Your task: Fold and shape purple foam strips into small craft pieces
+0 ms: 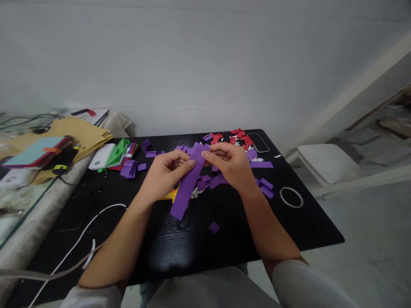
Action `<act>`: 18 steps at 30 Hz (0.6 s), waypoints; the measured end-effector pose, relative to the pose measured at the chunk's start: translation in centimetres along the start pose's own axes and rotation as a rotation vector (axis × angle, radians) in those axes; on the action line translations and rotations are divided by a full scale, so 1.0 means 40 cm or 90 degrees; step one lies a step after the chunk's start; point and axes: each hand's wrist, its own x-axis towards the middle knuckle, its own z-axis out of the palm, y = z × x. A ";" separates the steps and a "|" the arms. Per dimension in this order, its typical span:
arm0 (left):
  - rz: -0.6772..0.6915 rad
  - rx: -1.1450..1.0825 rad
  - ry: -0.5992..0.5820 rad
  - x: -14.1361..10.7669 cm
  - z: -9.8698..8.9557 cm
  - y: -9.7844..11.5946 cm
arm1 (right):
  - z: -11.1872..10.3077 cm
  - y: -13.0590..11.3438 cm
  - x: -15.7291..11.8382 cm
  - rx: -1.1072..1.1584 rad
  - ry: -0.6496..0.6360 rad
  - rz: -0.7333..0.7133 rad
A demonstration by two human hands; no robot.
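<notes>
Pale grey wall [205, 64] is seen behind a black wood-grained desk [224, 252], whose right side is flanked by a low white seat [321, 162] near the wall. Over the desk, both bare hands are raised, with the forearms reaching in from the near edge. Between the left hand [167, 173] and the right hand [231, 164], a long purple paper strip [186, 194] is held aslant, its lower end pointed toward the near edge and to the left. Its upper part is pinched by the left fingers, thumb on top; its edge close to the top end is grasped by the right fingers.

At the far left, tan paper envelopes [78, 132] are piled beside a light-blue flat cover [35, 152]. Along the desk's left side, a thin white cable [77, 239] is laid in a curve. Red paper pieces [237, 137] are heaped at the far right, and purple paper pieces [221, 179] are scattered under and around the hands. Next to a white rounded device [102, 157], folded green paper [118, 152] is placed. A pale thin ring [291, 197] is set near the right edge. Beneath the purple paper strip, a yellow object [170, 196] is partly hidden. Nearer the front, one purple paper square [214, 227] is left apart.
</notes>
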 end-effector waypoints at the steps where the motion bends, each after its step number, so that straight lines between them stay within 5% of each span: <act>1: 0.004 -0.002 0.003 0.001 0.001 0.000 | 0.003 0.001 -0.001 0.000 -0.004 -0.002; 18: 0.080 0.005 0.135 -0.001 0.013 -0.002 | 0.013 0.001 -0.014 -0.015 -0.050 -0.036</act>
